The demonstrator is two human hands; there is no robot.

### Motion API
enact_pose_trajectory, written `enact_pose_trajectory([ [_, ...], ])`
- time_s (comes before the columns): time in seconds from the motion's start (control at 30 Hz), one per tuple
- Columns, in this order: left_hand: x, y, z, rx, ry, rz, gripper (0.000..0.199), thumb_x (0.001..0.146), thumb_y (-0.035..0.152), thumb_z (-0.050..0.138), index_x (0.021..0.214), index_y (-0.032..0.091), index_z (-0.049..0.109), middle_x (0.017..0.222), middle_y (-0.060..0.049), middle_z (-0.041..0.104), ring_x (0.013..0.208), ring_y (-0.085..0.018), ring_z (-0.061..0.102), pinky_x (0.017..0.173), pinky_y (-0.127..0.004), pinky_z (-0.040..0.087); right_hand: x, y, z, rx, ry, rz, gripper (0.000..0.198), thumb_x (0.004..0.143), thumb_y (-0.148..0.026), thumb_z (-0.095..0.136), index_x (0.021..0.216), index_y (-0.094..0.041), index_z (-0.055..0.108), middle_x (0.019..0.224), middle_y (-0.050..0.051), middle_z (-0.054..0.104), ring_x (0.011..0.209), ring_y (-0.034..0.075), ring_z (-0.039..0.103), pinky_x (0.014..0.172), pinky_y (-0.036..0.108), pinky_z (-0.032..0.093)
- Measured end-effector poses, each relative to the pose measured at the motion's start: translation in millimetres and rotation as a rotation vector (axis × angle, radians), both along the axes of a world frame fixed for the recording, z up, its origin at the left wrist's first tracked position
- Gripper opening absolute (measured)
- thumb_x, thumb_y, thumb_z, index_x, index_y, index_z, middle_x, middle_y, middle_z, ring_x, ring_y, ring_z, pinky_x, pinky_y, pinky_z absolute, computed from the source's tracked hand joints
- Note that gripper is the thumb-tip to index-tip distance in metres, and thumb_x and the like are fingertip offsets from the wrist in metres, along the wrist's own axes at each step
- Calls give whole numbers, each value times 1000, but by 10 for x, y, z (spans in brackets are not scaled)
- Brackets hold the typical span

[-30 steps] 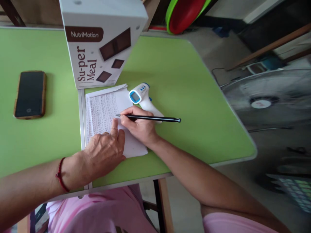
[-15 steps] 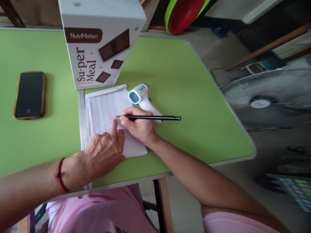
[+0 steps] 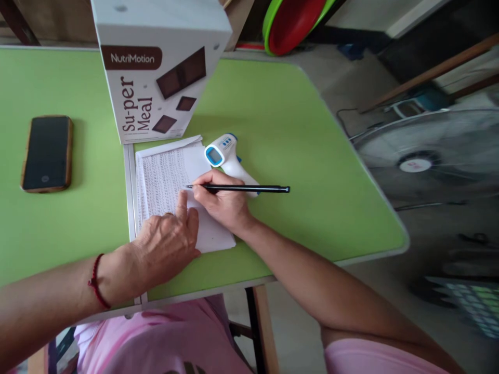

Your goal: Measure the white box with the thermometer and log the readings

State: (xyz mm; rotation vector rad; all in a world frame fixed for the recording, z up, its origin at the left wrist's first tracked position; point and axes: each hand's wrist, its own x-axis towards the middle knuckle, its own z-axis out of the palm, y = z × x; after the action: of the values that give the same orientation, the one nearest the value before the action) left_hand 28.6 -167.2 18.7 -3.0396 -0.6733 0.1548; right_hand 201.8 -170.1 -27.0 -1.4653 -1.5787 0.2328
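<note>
My right hand (image 3: 222, 202) is closed round a black pen (image 3: 257, 188), its tip at the writing on a sheet of paper (image 3: 213, 234). Rows of small handwritten marks fill the sheet's left part; the right part is blank. My left hand (image 3: 167, 239) rests on the paper, index finger stretched out close to the pen tip, the other fingers loosely bent and partly hidden. It holds nothing that I can see. Just beyond my right hand lies a white and blue infrared thermometer (image 3: 228, 156), its handle partly covered by that hand.
A tall white box (image 3: 150, 83) stands behind the paper on the green table (image 3: 273, 119). At the left lies a phone (image 3: 47, 153) in a brown case. Past the table's right edge is a fan (image 3: 417, 163). Red and green basins (image 3: 296, 23) are at the back.
</note>
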Motion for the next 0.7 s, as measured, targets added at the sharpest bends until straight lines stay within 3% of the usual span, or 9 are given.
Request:
enact_pose_trajectory([
  [0.7, -13, 9, -42, -25, -4, -6, 55, 85, 49, 65, 120, 8, 55, 148, -34, 32, 63, -21, 66, 46, -30, 44, 30, 5, -37, 19, 20, -20, 10, 81, -21, 56, 72, -21, 59, 61, -3, 65, 53, 11, 56, 52, 24, 46],
])
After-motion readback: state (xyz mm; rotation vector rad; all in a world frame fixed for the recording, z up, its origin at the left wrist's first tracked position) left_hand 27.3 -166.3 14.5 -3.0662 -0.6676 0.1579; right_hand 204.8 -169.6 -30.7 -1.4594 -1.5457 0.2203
